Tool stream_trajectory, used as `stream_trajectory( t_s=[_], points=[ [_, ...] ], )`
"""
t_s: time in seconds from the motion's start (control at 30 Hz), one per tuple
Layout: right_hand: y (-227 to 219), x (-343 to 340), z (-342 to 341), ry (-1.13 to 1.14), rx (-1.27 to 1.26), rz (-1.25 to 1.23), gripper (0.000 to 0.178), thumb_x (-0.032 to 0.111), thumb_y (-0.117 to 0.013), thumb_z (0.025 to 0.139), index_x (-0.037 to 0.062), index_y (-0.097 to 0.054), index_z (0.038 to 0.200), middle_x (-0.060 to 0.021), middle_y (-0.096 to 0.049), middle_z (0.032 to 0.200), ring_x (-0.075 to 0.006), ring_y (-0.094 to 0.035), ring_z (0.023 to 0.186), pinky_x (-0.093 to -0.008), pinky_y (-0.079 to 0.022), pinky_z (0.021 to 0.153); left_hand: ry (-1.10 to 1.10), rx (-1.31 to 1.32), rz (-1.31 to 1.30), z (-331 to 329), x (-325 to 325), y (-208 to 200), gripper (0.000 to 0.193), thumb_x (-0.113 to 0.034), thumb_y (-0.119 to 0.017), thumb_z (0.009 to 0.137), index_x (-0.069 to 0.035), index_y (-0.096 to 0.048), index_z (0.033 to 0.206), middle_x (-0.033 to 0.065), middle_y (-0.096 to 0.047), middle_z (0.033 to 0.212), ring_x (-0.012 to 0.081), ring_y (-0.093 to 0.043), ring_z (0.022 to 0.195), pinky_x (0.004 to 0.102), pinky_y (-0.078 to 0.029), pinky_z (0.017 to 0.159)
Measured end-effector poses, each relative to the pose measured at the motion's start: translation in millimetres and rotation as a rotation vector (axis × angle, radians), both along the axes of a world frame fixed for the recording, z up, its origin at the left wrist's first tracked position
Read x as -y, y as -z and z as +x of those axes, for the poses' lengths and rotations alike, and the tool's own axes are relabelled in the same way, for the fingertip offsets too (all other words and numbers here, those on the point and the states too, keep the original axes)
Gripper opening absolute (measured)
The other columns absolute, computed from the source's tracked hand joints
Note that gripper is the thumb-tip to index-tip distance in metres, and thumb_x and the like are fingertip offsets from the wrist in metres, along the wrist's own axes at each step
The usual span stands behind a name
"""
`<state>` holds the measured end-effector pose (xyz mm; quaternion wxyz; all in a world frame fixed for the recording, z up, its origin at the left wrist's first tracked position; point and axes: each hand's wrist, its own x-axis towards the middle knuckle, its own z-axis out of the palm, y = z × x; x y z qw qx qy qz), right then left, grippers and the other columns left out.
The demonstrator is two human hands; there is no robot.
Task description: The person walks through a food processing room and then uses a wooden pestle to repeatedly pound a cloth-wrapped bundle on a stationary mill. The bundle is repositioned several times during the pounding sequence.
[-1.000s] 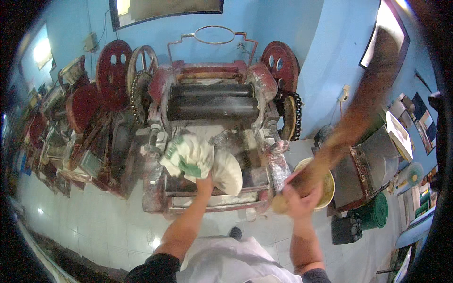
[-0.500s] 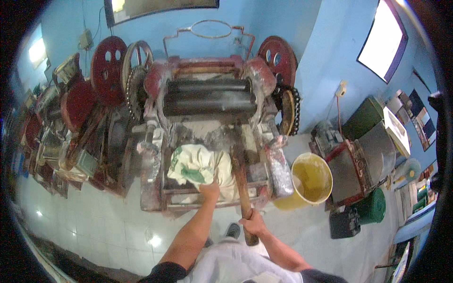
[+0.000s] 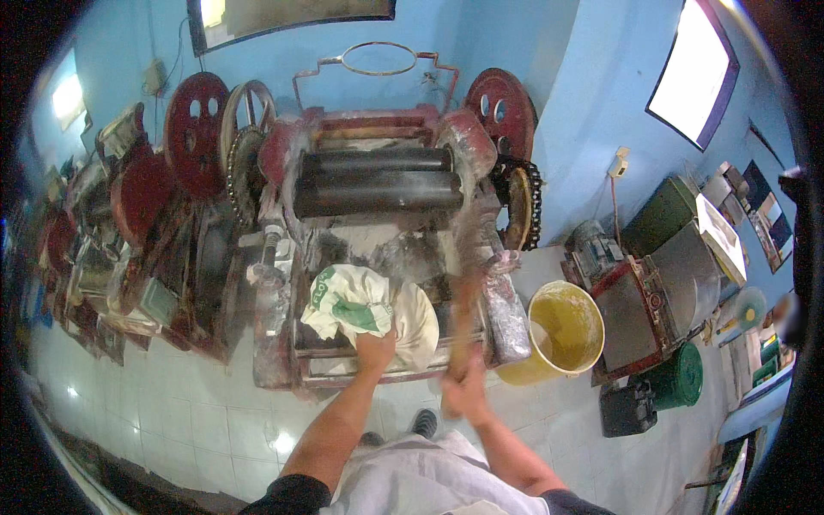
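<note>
A white cloth sack (image 3: 414,322) with green print lies bunched on the front bed of a roller machine. My left hand (image 3: 376,350) is closed on its near side, though the sack's folds hide some of the fingertips. In my right hand (image 3: 464,388) is a long wooden stick (image 3: 465,305), gripped near its lower end. The stick is smeared by motion and stands to the right of the sack, apart from it. Beyond the sack are the machine's two dark rollers (image 3: 378,193), above a floury, dark-stained surface.
A yellow bucket (image 3: 592,330) stands on the floor right of the machine. Behind it is a motor (image 3: 596,247) on a red-framed unit. A green bin (image 3: 681,378) and black jerrycan (image 3: 627,409) sit further right. Chain-driven wheels (image 3: 520,202) flank the rollers; other machines line the left.
The wooden stick has moved right, away from the sack, with my right hand turning. The sack's right side shows fuller and rounder. My left hand stays on the sack, shifted slightly left.
</note>
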<state>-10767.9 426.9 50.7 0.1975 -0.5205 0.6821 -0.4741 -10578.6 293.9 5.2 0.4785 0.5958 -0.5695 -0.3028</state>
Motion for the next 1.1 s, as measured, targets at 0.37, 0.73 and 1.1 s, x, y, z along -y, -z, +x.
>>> stream_trajectory(
  t_s=[0.37, 0.73, 1.1],
  points=[
    [72, -48, -35, -0.259, 0.062, 0.672, 0.059, 0.023, -0.082, 0.073, -0.0028, -0.055, 0.119, -0.0124, -0.066, 0.103, -0.0214, -0.063, 0.094, -0.0368, -0.051, 0.084, 0.546, 1.186, 0.003, -9, 54, -92, 0.06, -0.058, -0.063, 0.079, -0.001, -0.077, 0.094, 0.0267, -0.066, 0.112, 0.0454, -0.046, 0.126, 0.0513, -0.037, 0.107],
    [42, -93, -40, -0.208, 0.335, 0.682, 0.066, 0.022, -0.082, 0.073, 0.0005, -0.055, 0.129, -0.0127, -0.067, 0.109, -0.0213, -0.062, 0.101, -0.0353, -0.049, 0.09, 0.782, 1.07, 0.258, -6, 156, -44, 0.064, -0.055, -0.061, 0.08, 0.006, -0.073, 0.095, 0.0294, -0.067, 0.109, 0.0403, -0.065, 0.105, 0.0456, -0.05, 0.092],
    [26, -111, -43, -0.163, 0.205, 0.585, 0.071, 0.02, -0.082, 0.072, 0.0003, -0.052, 0.133, -0.0119, -0.067, 0.111, -0.0207, -0.063, 0.1, -0.0349, -0.05, 0.091, 0.834, 1.209, 0.204, 5, 168, -16, 0.077, -0.065, -0.062, 0.077, 0.006, -0.071, 0.107, 0.0294, -0.065, 0.117, 0.0448, -0.05, 0.128, 0.0591, -0.025, 0.114]
  ],
)
